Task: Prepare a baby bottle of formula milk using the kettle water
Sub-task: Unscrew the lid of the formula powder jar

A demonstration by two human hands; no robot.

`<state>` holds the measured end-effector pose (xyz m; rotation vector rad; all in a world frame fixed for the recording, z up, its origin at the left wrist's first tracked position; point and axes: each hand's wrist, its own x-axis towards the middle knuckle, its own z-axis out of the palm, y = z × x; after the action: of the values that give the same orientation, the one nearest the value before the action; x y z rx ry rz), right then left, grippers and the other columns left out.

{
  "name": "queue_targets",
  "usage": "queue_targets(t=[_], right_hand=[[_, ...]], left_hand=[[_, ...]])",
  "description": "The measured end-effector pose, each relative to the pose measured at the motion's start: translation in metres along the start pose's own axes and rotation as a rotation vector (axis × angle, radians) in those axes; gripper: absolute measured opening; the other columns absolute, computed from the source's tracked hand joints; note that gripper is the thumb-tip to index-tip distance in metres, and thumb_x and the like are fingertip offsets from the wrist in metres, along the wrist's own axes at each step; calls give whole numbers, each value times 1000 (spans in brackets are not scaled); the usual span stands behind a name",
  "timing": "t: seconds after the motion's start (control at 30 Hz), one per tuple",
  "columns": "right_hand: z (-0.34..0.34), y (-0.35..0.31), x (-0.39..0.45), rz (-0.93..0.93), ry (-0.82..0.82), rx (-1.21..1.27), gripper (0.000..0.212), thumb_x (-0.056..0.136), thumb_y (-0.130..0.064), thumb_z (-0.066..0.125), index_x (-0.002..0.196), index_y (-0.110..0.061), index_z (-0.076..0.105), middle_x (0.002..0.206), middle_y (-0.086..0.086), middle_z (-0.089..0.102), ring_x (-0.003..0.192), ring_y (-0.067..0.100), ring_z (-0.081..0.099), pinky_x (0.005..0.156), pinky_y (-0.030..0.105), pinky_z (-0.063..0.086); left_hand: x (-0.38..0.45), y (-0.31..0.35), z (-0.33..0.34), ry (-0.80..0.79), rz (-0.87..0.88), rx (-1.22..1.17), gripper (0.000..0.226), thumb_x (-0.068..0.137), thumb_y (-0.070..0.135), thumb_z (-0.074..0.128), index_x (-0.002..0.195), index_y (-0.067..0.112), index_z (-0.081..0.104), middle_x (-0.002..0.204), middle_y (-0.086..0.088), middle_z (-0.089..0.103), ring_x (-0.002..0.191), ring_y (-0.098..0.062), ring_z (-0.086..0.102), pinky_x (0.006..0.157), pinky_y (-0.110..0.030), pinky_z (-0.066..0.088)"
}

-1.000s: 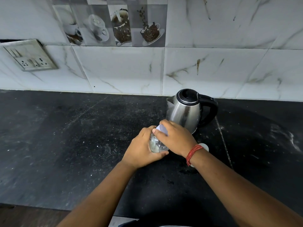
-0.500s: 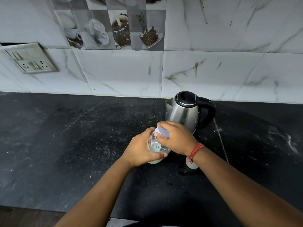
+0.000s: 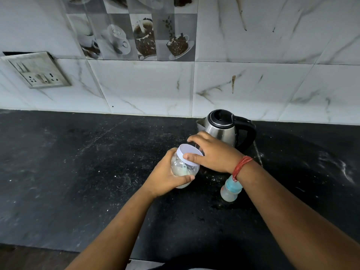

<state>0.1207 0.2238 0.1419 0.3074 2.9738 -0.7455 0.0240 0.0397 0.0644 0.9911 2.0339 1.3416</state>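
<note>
My left hand (image 3: 165, 179) holds a clear plastic jar (image 3: 184, 166) of whitish formula powder, lifted and tilted above the black counter (image 3: 78, 172). A scoop shows inside the jar. The jar's white lid (image 3: 190, 153) is gripped at its rim by the fingers of my right hand (image 3: 212, 152). A baby bottle (image 3: 229, 189) with a blue collar stands on the counter under my right wrist, its top hidden by the wrist. Behind my hands stands the steel kettle (image 3: 222, 127) with black lid and handle.
A marble-tiled wall (image 3: 272, 84) runs along the back of the counter, with a switch and socket plate (image 3: 37, 70) at the left. The counter's front edge (image 3: 58, 248) lies near the bottom of the view.
The jar has been lifted and tilted toward me, so the white lid now shows. My right hand shifted from over the top to the lid's rim. The baby bottle has come into view.
</note>
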Motion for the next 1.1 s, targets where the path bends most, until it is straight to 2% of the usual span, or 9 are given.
queue_targets(t=[0.1, 0.27, 0.33, 0.43, 0.5, 0.63, 0.83, 1.0, 1.1], right_hand=[[10, -6, 2, 56, 12, -27, 61, 89, -66, 56, 138, -31, 47, 139, -9, 49, 121, 15, 54, 102, 38, 46], [8, -3, -4, -68, -100, 347, 68, 86, -10, 68, 147, -22, 41, 147, -4, 44, 137, 7, 40, 115, 24, 34], [9, -4, -4, -42, -46, 345, 67, 90, -24, 70, 149, -24, 39, 148, -5, 43, 138, 8, 40, 117, 31, 34], [12, -5, 0, 55, 4, 69, 71, 84, -66, 60, 141, -27, 46, 138, -7, 47, 127, 14, 48, 108, 38, 43], [14, -5, 0, 59, -8, 41, 63, 85, -61, 64, 136, -26, 49, 133, -7, 48, 121, 15, 51, 102, 36, 44], [11, -3, -4, -51, -74, 250, 63, 84, -17, 73, 141, -23, 47, 137, -7, 44, 128, 9, 44, 107, 25, 38], [19, -3, 1, 104, -22, 87, 65, 85, -66, 63, 135, -27, 50, 133, -5, 52, 123, 15, 52, 104, 37, 45], [12, -4, -4, 20, -117, 280, 69, 86, -23, 74, 147, -25, 42, 143, -8, 42, 131, 7, 43, 102, 16, 37], [15, -4, -3, 50, -76, 271, 75, 87, -47, 73, 150, -25, 40, 148, -5, 41, 136, 11, 42, 113, 29, 38]], left_hand=[[0, -2, 1, 8, 4, 28, 81, 67, 40, 93, 127, 57, 42, 123, 27, 62, 115, 1, 63, 101, -31, 52], [-3, -5, 1, -17, 17, 49, 87, 68, 35, 95, 134, 46, 39, 127, 23, 61, 116, 2, 61, 102, -30, 51], [-3, -4, 1, -13, 23, 63, 87, 66, 42, 94, 133, 51, 40, 126, 25, 61, 116, 0, 62, 102, -32, 52], [-2, -3, 1, -13, 25, 89, 84, 66, 44, 94, 128, 58, 39, 125, 25, 61, 115, 1, 62, 100, -34, 54], [-2, -3, 2, -24, 30, 104, 87, 66, 46, 94, 132, 55, 38, 127, 24, 60, 115, 1, 62, 99, -36, 54], [-3, -7, 4, -24, 22, 107, 93, 64, 49, 93, 139, 46, 38, 130, 22, 59, 117, 0, 60, 102, -38, 53], [-3, -9, 4, -29, 28, 129, 94, 64, 51, 92, 140, 46, 38, 129, 23, 60, 115, 2, 61, 99, -38, 54], [-4, -13, 6, -35, 22, 135, 97, 63, 52, 92, 143, 41, 38, 130, 22, 58, 116, 2, 60, 101, -37, 53], [-5, -14, 6, -43, 32, 138, 99, 64, 51, 93, 146, 37, 38, 131, 20, 59, 117, 2, 60, 100, -36, 54]])
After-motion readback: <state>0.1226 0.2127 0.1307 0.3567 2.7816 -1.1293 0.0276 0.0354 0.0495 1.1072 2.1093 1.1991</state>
